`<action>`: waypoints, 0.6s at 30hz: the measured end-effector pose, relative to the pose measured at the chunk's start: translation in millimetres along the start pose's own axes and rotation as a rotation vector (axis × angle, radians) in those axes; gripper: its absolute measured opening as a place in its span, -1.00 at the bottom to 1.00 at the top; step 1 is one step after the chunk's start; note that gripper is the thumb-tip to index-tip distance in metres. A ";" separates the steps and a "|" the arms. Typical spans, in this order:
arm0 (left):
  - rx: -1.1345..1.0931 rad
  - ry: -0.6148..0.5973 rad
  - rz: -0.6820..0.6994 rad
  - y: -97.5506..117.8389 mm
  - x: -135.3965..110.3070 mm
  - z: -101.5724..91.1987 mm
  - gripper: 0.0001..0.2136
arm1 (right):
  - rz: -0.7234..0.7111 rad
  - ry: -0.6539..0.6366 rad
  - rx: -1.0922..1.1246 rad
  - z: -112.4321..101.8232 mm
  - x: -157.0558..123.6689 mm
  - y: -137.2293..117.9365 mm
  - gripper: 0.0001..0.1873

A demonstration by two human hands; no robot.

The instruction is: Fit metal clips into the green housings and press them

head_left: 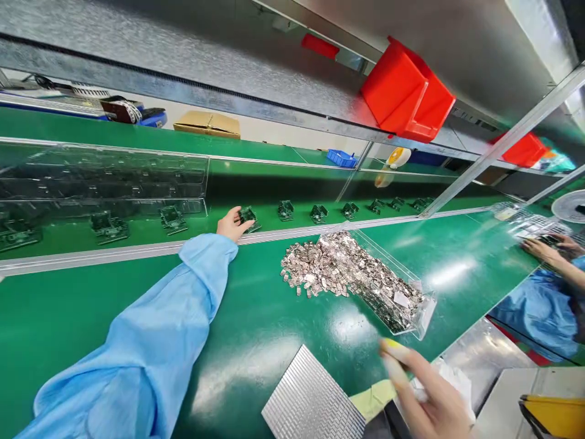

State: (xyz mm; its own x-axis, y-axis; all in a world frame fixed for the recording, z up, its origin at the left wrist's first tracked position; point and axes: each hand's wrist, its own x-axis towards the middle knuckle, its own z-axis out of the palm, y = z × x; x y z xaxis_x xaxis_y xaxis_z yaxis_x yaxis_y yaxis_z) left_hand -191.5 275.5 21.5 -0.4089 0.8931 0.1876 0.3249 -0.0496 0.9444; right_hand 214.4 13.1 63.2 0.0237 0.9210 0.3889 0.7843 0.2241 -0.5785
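Observation:
My left hand (232, 224) reaches out in a light blue sleeve to the conveyor belt (137, 235) and its fingers close on a small green circuit board (249, 216). More such boards (286, 210) ride the belt in a row to the right and left. My right hand (423, 390) hovers low at the near right, blurred, with yellow finger cots on its stretched fingers; nothing shows in it. A heap of small silvery metal parts (320, 268) spills from a clear plastic tray (418, 311) onto the green table between my hands.
A ribbed silver sheet (311, 399) lies at the near edge. A clear cover (105, 177) spans the belt at left. Red bins (406, 91) hang on the rack above. Another person's hands (548, 247) work at the far right. A blue crate (342, 158) sits beyond.

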 end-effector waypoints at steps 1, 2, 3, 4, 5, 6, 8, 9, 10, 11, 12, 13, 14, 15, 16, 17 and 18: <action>0.016 -0.022 0.014 -1.5 3.5 5.9 -0.34 | -0.080 -0.089 0.001 18.9 20.2 -10.4 -0.69; 0.033 -0.038 0.035 -1.9 5.6 10.2 -0.34 | -0.172 -0.207 -0.007 39.2 41.9 -20.7 -0.70; 0.052 -0.046 0.060 -1.9 6.0 11.7 -0.34 | -0.210 -0.260 -0.045 59.7 63.5 -30.5 -0.70; 0.074 -0.045 0.086 -2.5 4.4 9.6 -0.36 | -0.205 -0.301 -0.128 79.4 83.7 -39.1 -0.71; 0.101 -0.039 0.110 -4.3 1.0 3.1 -0.40 | -0.185 -0.335 -0.226 97.4 101.5 -46.3 -0.72; 0.133 -0.030 0.128 -7.6 -4.0 -8.1 -0.46 | -0.183 -0.353 -0.270 113.2 116.1 -51.7 -0.72; 0.215 0.003 0.139 -18.7 -17.2 -43.5 -0.66 | -0.182 -0.379 -0.337 137.7 135.4 -57.6 -0.71; 0.261 0.032 0.130 -25.8 -24.2 -66.1 -0.76 | -0.187 -0.386 -0.350 146.8 140.6 -58.7 -0.71; 0.307 0.072 0.115 -33.2 -30.5 -90.3 -0.79 | -0.190 -0.391 -0.366 154.2 143.7 -59.1 -0.72; 0.356 0.127 0.088 -40.3 -35.6 -114.3 -0.77 | -0.190 -0.395 -0.377 160.2 145.1 -58.9 -0.72; 0.405 0.193 0.045 -46.7 -38.9 -136.5 -0.75 | -0.189 -0.397 -0.382 165.2 145.6 -58.6 -0.73; 0.450 0.258 -0.006 -52.4 -40.1 -155.4 -0.70 | -0.188 -0.398 -0.379 169.3 145.6 -58.2 -0.74; 0.491 0.311 -0.054 -57.1 -39.0 -170.1 -0.62 | -0.188 -0.398 -0.369 172.6 145.5 -57.7 -0.74; 0.528 0.340 -0.090 -60.9 -35.7 -180.0 -0.49 | -0.188 -0.397 -0.352 175.3 145.5 -57.1 -0.75; 0.562 0.342 -0.107 -63.9 -30.5 -185.1 -0.34 | -0.186 -0.395 -0.328 177.1 145.8 -56.3 -0.76; 0.592 0.321 -0.103 -66.0 -23.9 -186.2 -0.22 | -0.181 -0.391 -0.299 178.1 146.5 -55.3 -0.77; 0.620 0.288 -0.084 -67.3 -16.4 -184.2 -0.14 | -0.172 -0.384 -0.264 178.0 147.2 -54.0 -0.78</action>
State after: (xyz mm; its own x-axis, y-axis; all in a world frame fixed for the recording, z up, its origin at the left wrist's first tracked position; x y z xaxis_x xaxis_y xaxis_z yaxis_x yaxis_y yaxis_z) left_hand -363.7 181.8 4.5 -0.6367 0.7239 0.2656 0.6748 0.3564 0.6462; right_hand 65.1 193.3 24.0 -0.3107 0.9399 0.1419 0.8881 0.3402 -0.3090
